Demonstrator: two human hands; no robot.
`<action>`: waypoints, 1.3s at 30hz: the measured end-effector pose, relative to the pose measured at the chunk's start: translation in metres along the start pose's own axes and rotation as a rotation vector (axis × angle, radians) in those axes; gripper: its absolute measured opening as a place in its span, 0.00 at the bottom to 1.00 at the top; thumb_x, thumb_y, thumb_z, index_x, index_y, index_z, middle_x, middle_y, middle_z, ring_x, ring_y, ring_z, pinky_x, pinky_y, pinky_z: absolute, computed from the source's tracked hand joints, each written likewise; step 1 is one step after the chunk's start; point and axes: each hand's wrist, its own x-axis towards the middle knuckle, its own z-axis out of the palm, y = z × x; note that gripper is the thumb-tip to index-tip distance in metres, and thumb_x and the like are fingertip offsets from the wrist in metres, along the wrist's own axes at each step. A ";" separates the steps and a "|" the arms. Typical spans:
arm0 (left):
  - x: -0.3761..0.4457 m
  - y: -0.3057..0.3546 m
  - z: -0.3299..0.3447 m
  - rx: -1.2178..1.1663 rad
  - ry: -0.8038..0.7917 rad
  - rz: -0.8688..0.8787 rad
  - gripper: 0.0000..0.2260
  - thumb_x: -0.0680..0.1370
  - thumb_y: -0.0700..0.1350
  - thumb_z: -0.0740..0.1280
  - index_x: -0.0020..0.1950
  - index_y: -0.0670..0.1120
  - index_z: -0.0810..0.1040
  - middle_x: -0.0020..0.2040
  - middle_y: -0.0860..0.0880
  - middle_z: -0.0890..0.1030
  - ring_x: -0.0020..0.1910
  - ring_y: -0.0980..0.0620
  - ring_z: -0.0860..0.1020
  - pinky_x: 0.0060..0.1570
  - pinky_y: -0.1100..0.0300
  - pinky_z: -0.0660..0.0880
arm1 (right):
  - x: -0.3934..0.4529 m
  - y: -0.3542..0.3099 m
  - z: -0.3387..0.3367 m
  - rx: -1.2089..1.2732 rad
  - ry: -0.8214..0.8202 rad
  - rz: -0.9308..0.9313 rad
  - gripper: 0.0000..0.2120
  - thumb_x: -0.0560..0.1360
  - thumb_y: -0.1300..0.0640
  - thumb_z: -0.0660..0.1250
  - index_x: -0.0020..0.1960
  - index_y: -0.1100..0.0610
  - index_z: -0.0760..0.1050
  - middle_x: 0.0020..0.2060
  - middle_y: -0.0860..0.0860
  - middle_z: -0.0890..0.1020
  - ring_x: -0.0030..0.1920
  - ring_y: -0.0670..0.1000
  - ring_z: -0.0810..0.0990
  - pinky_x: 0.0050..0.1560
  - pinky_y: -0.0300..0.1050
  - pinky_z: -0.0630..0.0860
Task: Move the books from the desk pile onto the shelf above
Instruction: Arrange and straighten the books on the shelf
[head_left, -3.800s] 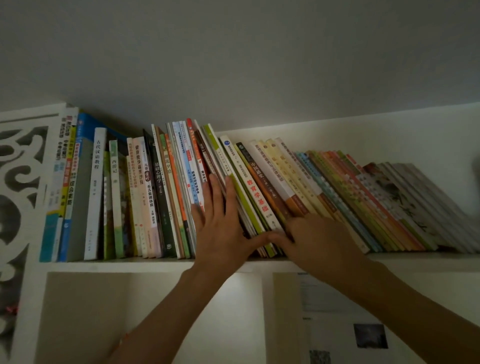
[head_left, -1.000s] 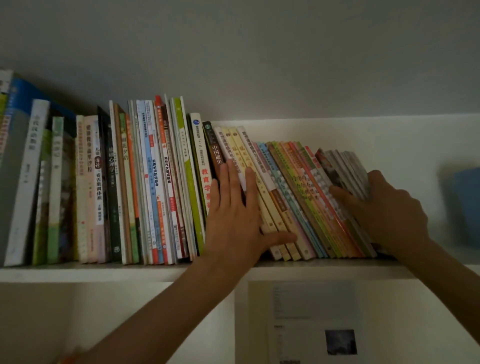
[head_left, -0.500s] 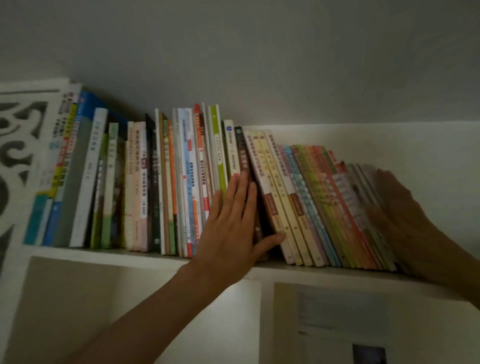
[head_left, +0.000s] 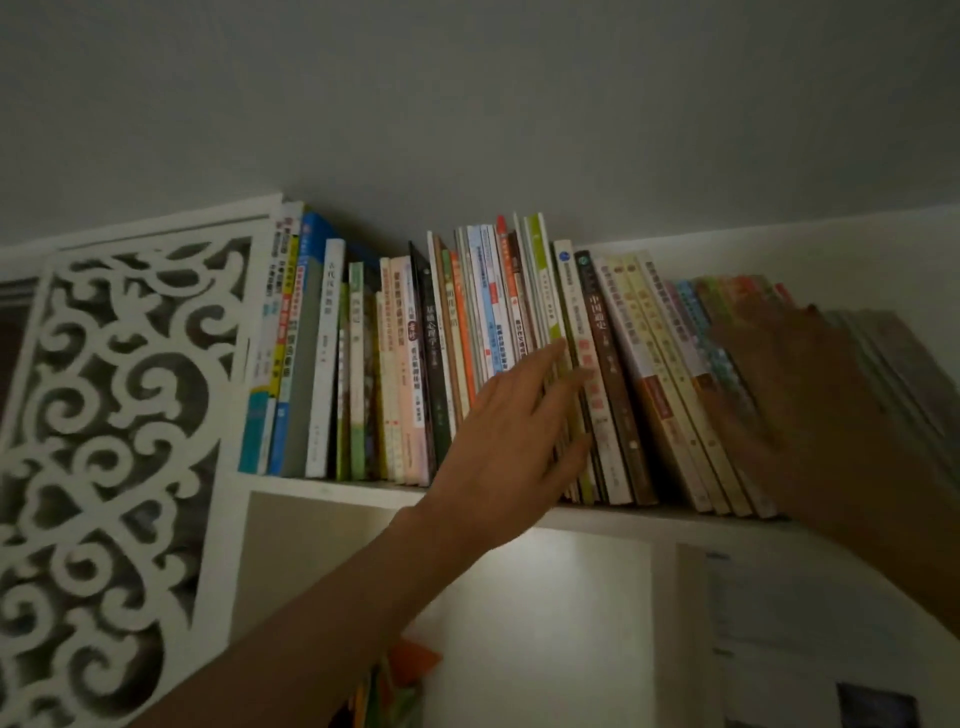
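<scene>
Colourful books (head_left: 519, 353) lean rightward; left hand (head_left: 514, 441) flat, right hand (head_left: 810, 415) seemingly flat too.

Dim feed: I see one bright patch on the white wall panel (head_left: 545, 597) below; my right hand (head_left: 810, 415) is motion-blurred, edges bowed.

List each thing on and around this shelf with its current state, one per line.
Left-side books: standing upright, packed together.
Right-side books: leaning left, tops tilted.
Shelf: loaded with one row of books.
Left hand: fingers straight, flat against the spines.
Right hand: blurred, pressed on the leaning books.
Carved panel: standing at the shelf's left end.
</scene>
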 end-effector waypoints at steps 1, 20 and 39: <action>-0.001 -0.008 -0.008 -0.037 0.021 -0.038 0.21 0.78 0.52 0.57 0.69 0.46 0.67 0.70 0.47 0.66 0.67 0.56 0.63 0.67 0.60 0.58 | 0.003 -0.021 0.001 0.121 0.008 -0.053 0.22 0.76 0.48 0.52 0.63 0.59 0.71 0.63 0.61 0.73 0.64 0.63 0.69 0.66 0.62 0.64; 0.030 -0.222 -0.025 0.249 0.176 -0.290 0.17 0.79 0.46 0.59 0.66 0.42 0.70 0.69 0.44 0.69 0.71 0.46 0.63 0.70 0.50 0.53 | 0.092 -0.156 0.112 0.022 0.186 -0.153 0.16 0.72 0.60 0.58 0.57 0.60 0.75 0.55 0.56 0.77 0.57 0.55 0.75 0.58 0.51 0.73; 0.067 -0.219 -0.052 0.422 -0.363 -0.148 0.17 0.79 0.52 0.56 0.67 0.52 0.71 0.70 0.50 0.69 0.76 0.45 0.51 0.68 0.39 0.33 | 0.092 -0.159 0.117 -0.033 0.256 -0.217 0.18 0.70 0.60 0.53 0.53 0.64 0.76 0.52 0.59 0.79 0.56 0.59 0.75 0.60 0.48 0.64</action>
